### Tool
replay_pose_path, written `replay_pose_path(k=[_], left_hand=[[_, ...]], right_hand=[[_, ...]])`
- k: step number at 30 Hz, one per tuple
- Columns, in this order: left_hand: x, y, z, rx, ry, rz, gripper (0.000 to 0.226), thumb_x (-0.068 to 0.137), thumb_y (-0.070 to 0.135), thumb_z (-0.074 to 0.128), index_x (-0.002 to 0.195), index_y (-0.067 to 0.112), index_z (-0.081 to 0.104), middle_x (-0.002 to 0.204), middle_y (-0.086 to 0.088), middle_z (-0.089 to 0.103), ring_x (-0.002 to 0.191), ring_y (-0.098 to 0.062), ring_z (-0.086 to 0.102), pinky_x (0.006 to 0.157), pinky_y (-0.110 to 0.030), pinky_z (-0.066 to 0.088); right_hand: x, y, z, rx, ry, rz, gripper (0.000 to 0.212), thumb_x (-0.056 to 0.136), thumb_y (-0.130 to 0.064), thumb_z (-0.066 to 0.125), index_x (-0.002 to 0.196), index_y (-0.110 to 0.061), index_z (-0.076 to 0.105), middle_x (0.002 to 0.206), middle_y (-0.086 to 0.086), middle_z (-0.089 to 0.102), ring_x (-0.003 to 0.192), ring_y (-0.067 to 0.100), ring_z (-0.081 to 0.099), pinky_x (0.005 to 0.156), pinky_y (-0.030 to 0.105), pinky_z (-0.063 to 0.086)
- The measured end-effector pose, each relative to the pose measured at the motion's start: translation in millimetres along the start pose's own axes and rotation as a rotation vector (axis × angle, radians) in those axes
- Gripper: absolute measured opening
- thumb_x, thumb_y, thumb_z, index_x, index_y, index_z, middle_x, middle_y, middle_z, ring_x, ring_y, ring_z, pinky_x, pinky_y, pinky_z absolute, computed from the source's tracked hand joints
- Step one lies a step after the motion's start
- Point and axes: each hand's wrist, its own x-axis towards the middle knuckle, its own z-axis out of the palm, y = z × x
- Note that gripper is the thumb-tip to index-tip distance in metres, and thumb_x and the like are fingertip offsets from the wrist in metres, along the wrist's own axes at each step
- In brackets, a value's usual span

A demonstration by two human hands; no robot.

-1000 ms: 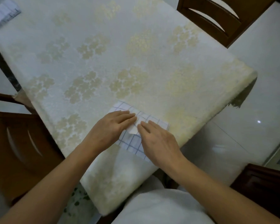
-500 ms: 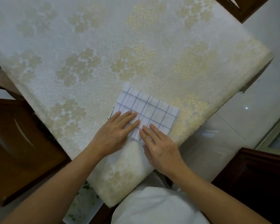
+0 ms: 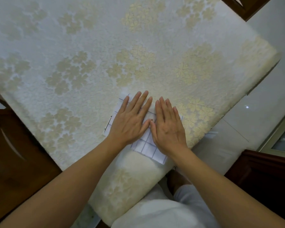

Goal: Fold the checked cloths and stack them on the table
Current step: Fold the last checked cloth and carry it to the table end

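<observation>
We've got left hand (image 3: 130,120) and right hand (image 3: 168,127) spread flat, side by side, pressing the checked cloth (image 3: 146,145) directly underneath.

head view, wide-angle | looking from above the near edge of the bench (image 3: 76,40) | facing forward and steeply downward | sitting close above it

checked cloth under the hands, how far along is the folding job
Done: the checked cloth lies folded small near the table edge. In hand: the left hand and right hand press flat on it. Left: no stack or other cloth shows in view, so stacking is not yet done.
</observation>
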Motion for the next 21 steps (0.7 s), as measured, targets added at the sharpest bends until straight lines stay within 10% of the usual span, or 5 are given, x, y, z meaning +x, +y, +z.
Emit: replay_pose_path(k=[21], left_hand=[[-21, 13, 25, 0.001, 0.006, 0.007, 0.07, 0.103, 0.051, 0.025, 0.16, 0.014, 0.008, 0.168, -0.008, 0.001, 0.155, -0.022, 0.0, 0.123, -0.049, 0.013]], right_hand=[[-31, 8, 21, -0.094, -0.046, 0.133, 0.078, 0.102, -0.055, 0.026, 0.157, -0.001, 0.013, 0.166, 0.019, 0.006, 0.154, 0.031, 0.003, 0.124, 0.049, 0.014]])
